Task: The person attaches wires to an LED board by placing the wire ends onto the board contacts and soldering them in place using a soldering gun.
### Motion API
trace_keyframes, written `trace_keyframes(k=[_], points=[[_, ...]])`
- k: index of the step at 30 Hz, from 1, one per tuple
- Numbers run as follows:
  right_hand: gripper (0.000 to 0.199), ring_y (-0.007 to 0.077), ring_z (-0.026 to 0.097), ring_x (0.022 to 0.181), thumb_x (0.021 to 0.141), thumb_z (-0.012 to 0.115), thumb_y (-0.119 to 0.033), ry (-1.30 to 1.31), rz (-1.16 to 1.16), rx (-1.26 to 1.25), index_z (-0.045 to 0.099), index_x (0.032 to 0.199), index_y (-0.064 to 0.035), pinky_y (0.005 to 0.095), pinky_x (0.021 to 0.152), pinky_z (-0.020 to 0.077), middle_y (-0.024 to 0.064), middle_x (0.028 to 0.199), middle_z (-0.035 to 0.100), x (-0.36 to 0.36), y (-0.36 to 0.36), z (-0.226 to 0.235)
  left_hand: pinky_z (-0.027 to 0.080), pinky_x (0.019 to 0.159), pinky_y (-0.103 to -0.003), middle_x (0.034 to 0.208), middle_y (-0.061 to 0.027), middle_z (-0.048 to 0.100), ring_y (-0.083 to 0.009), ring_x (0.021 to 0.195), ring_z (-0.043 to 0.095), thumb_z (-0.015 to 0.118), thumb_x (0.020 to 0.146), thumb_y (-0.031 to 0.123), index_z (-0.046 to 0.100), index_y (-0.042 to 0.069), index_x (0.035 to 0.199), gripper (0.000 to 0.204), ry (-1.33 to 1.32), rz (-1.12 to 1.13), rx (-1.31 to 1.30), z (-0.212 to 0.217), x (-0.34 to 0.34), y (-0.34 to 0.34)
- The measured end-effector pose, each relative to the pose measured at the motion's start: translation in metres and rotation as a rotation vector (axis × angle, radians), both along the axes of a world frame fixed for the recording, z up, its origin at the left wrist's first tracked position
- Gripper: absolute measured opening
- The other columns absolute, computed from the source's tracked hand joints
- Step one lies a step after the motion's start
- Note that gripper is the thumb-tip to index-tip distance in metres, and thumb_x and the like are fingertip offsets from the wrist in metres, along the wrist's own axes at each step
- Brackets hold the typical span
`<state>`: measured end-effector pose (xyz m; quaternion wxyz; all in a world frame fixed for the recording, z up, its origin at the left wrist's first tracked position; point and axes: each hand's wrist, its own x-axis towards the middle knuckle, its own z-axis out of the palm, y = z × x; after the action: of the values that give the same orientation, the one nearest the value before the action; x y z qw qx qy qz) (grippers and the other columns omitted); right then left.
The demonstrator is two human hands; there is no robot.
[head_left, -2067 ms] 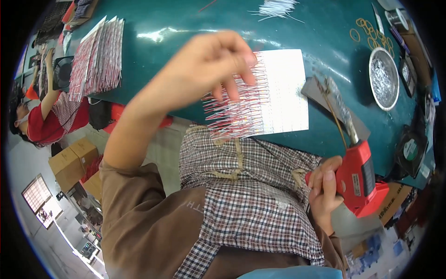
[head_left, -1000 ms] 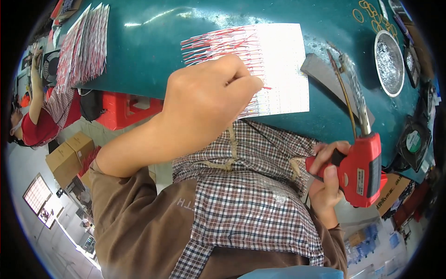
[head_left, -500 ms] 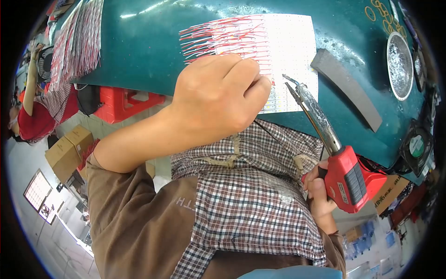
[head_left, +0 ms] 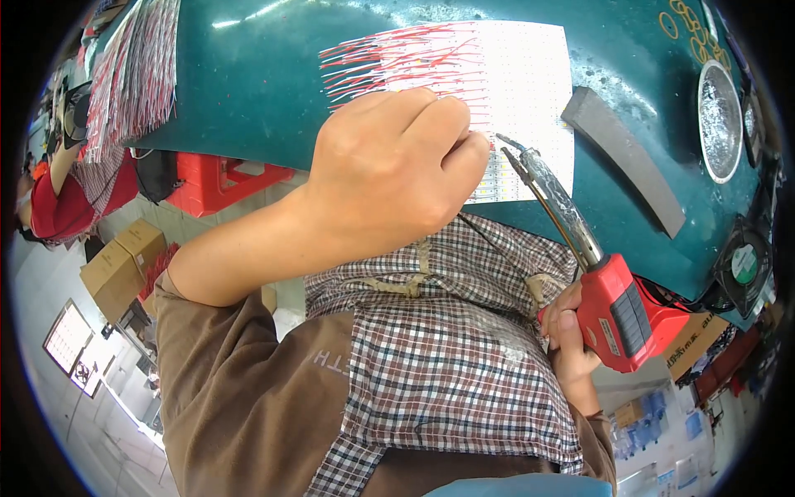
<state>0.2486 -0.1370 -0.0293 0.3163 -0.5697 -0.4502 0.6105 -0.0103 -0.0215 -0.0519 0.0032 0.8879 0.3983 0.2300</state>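
A soldering gun [head_left: 614, 315] with a red body is gripped in my right hand [head_left: 569, 335]. Its metal barrel slants up and left, and the tip, with a thin feed tube beside it, is at my left fingertips. My left hand [head_left: 393, 161] is closed in a pinch over a white LED circuit board sheet [head_left: 530, 79]. A speck of red shows at the fingertips, seemingly a wire's end; the rest of it is hidden behind the hand. Rows of red and white wires [head_left: 397, 58] stick out from the sheet's left part.
A dark grey curved bar [head_left: 625, 157] lies right of the sheet on the green table [head_left: 248, 83]. Beyond are a round metal dish [head_left: 719, 120], rubber bands [head_left: 691, 29] and a small fan [head_left: 741, 263]. Bundled wires [head_left: 137, 74] hang at the far left, near a red stool [head_left: 195, 186] and another person [head_left: 54, 203].
The soldering gun has moved slightly up and left, bringing its tip to my left fingertips. My left hand has shifted slightly to the right and stays pinched.
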Motion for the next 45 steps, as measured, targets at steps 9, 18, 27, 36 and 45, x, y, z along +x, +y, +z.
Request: trace_keyframes(k=[9, 18, 27, 36, 45], points=[[0.008, 0.0073, 0.035, 0.043, 0.085, 0.049, -0.005, -0.008, -0.018, -0.044, 0.042, 0.084, -0.0008, 0.0234, 0.043, 0.0360, 0.0051, 0.068, 0.043, -0.003, 0.002, 0.003, 0.042, 0.046, -0.024, 0.067, 0.0010, 0.051, -0.0123, 0.057, 0.053, 0.070, 0.056, 0.005, 0.068, 0.008, 0.083, 0.027, -0.015, 0.012, -0.012, 0.000, 0.002, 0.001], [0.009, 0.0075, 0.036, 0.042, 0.083, 0.050, -0.003, 0.058, -0.099, 0.012, 0.041, 0.081, -0.0004, 0.0224, 0.042, 0.0369, 0.0063, 0.065, 0.042, -0.007, 0.004, 0.006, 0.040, 0.044, -0.025, 0.066, 0.0006, 0.050, -0.0126, 0.056, 0.052, 0.070, 0.056, 0.005, 0.067, 0.007, 0.081, 0.025, -0.008, 0.006, -0.027, 0.000, 0.002, 0.000], [0.018, 0.0075, 0.034, 0.041, 0.084, 0.050, -0.008, 0.044, -0.144, -0.008, 0.045, 0.097, 0.0036, 0.0230, 0.043, 0.0346, 0.0026, 0.060, 0.040, -0.004, -0.004, 0.008, 0.039, 0.044, -0.024, 0.066, 0.0003, 0.051, -0.0122, 0.055, 0.051, 0.068, 0.055, 0.006, 0.068, 0.007, 0.084, 0.029, 0.006, -0.009, -0.037, 0.003, 0.002, -0.002], [0.018, 0.0076, 0.034, 0.042, 0.083, 0.049, -0.009, -0.052, -0.040, -0.032, 0.045, 0.095, 0.0038, 0.0225, 0.043, 0.0348, 0.0012, 0.055, 0.039, 0.003, -0.005, 0.005, 0.039, 0.043, -0.023, 0.066, 0.0003, 0.050, -0.0115, 0.054, 0.051, 0.066, 0.056, 0.006, 0.069, 0.006, 0.087, 0.031, -0.020, -0.033, -0.032, 0.002, 0.000, -0.002], [0.015, 0.0070, 0.035, 0.042, 0.083, 0.052, -0.007, -0.003, -0.008, -0.002, 0.044, 0.091, 0.0028, 0.0230, 0.042, 0.0350, 0.0068, 0.070, 0.043, 0.005, -0.005, 0.003, 0.039, 0.043, -0.023, 0.065, 0.0002, 0.051, -0.0114, 0.053, 0.051, 0.067, 0.057, 0.006, 0.069, 0.005, 0.087, 0.030, -0.061, -0.040, -0.045, 0.001, 0.001, -0.002]])
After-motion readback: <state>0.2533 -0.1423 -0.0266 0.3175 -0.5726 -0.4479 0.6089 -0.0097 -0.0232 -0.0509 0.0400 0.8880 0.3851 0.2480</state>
